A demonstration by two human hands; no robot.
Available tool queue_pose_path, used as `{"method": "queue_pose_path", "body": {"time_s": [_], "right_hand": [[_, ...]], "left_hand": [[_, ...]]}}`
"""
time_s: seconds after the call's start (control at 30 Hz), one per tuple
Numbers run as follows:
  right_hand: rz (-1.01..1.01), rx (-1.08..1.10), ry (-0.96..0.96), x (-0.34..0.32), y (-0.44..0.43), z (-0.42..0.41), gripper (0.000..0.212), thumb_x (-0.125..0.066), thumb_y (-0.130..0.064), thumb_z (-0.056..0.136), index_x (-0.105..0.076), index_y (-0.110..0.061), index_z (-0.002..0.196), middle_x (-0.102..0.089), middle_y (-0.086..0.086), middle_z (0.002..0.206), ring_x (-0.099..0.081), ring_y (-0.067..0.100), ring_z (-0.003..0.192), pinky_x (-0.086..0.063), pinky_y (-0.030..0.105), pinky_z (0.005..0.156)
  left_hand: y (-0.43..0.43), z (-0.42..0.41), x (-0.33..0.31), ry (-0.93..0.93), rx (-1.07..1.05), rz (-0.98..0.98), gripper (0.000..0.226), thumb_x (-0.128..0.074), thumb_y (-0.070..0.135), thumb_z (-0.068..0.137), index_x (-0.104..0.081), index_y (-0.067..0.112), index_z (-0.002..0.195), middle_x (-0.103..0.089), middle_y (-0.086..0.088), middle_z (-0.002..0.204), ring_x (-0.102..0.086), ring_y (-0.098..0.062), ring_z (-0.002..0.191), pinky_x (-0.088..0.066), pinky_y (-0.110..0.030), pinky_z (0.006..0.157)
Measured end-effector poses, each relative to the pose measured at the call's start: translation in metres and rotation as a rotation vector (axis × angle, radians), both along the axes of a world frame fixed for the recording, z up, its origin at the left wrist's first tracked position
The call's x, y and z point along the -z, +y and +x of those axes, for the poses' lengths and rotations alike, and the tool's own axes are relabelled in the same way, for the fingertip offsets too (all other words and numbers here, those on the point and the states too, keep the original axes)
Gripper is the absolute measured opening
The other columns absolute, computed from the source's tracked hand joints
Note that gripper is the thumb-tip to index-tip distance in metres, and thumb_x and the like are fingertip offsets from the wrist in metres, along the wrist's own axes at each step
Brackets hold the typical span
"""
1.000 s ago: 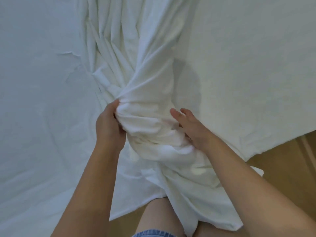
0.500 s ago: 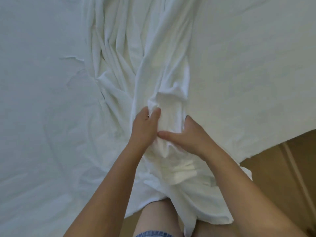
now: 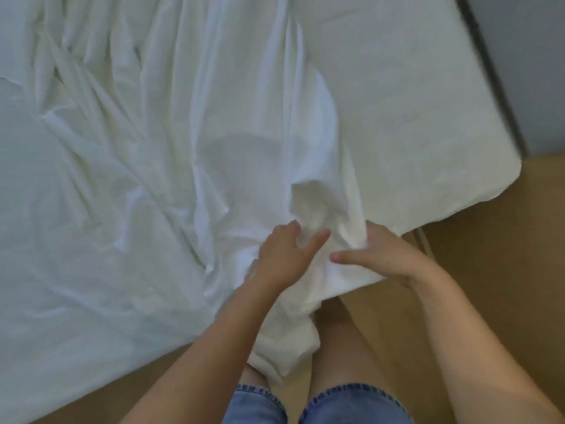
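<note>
Tan wooden flooring (image 3: 477, 270) filled the near right of the view, under your blue denim shorts (image 3: 351, 405) and bare thighs. Between your legs hung the gathered end of the rumpled white cloth bed sheet (image 3: 284, 341), draped off the near edge of the bed. Just above it, your left hand (image 3: 281, 258) clutched the bunched cloth, its fingers curled into the folds and its thumb lying out toward the right. Your right hand (image 3: 388, 258), just beside the left but not touching it, grasped the same bunch from the other side, fingers hooked over a raised fold and thumb stretched leftward across the fabric. Beyond both hands the sheet fanned out in long creases across the middle and left of the bed. To the right of those creases lay the smooth white covered mattress (image 3: 412, 117), its rounded corner jutting over the floor. Farthest off, at upper right, stood a plain grey wall (image 3: 538, 56) edged by a dark strip. Slight blur softened the fingertips.
</note>
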State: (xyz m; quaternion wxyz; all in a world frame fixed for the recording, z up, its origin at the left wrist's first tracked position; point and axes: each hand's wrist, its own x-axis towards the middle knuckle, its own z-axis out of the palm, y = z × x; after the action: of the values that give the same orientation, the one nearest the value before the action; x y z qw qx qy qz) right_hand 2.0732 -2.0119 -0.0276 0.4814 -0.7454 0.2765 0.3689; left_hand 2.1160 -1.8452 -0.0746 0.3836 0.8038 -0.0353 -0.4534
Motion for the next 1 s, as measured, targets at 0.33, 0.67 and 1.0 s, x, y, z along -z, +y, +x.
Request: {"method": "queue_pose_path", "body": {"time_s": [0.33,0.67,1.0], "right_hand": [[0.081,0.162,-0.029,0.036,-0.095,-0.059,0.009,-0.061,-0.015,0.083,-0.064,-0.022,0.089,-0.069,0.001,0.086,-0.065,0.015,0.080,-0.050,0.027,0.067],[-0.729,0.488,-0.383,-0.009,-0.366,-0.054,0.016,-0.056,-0.023,0.088,-0.058,-0.008,0.095,-0.062,0.011,0.091,-0.057,0.024,0.077,-0.039,0.029,0.058],[-0.584,0.462,-0.231,0.085,-0.354,-0.082,0.066,-0.056,-0.022,0.086,-0.026,-0.019,0.144,-0.030,0.008,0.145,-0.028,0.030,0.134,-0.032,0.042,0.104]], "left_hand": [[-0.144,-0.035,-0.007,0.135,-0.573,-0.141,0.014,-0.049,0.014,0.091,-0.053,0.006,0.081,-0.056,-0.003,0.073,-0.054,-0.016,0.069,-0.047,-0.035,0.074],[-0.425,-0.004,-0.050,0.208,-0.193,-0.545,0.022,-0.045,0.011,0.094,-0.055,0.009,0.114,-0.062,-0.006,0.100,-0.058,-0.017,0.084,-0.047,-0.014,0.067],[-0.382,-0.054,0.051,0.070,-0.001,-0.005,0.040,-0.049,0.025,0.095,-0.045,0.012,0.132,-0.050,-0.008,0.131,-0.050,-0.022,0.109,-0.038,-0.029,0.087]]}}
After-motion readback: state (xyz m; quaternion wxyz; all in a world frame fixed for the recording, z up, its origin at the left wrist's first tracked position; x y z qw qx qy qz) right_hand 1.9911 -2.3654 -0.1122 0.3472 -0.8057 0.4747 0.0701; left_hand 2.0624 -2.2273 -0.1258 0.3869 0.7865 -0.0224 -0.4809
